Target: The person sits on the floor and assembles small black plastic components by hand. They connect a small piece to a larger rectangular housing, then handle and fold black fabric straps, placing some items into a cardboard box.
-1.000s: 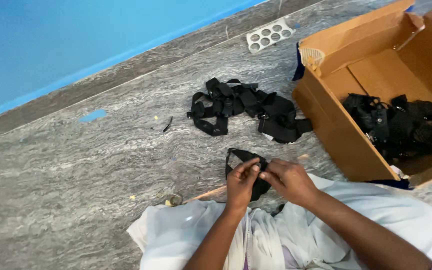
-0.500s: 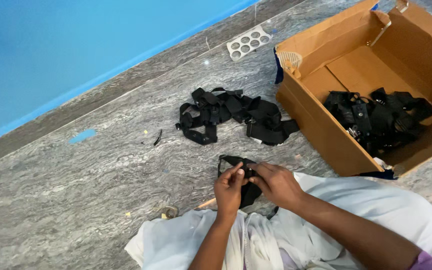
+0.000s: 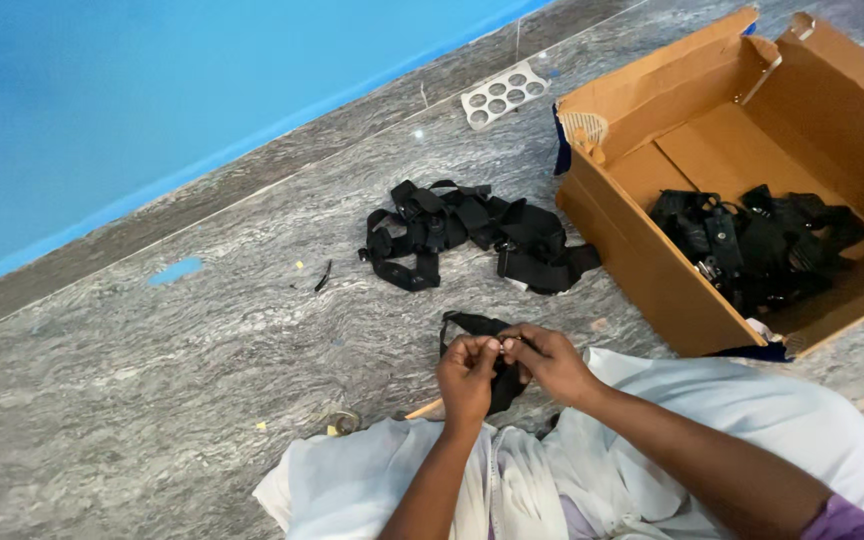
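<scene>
Both my left hand [image 3: 467, 375] and right hand [image 3: 550, 360] pinch one black strap [image 3: 482, 330] | done: straps in box [image 3: 652, 290] | left: strap pile [image 3: 472, 235] on floor

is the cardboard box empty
No, the cardboard box holds a heap of black straps in its bottom.

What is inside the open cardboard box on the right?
The cardboard box holds a tangled heap of black straps with small buckles, lying toward its right side; bare cardboard flaps show on the left. What lies beneath the heap, and the near bottom corner behind the front wall, is hidden.
</scene>
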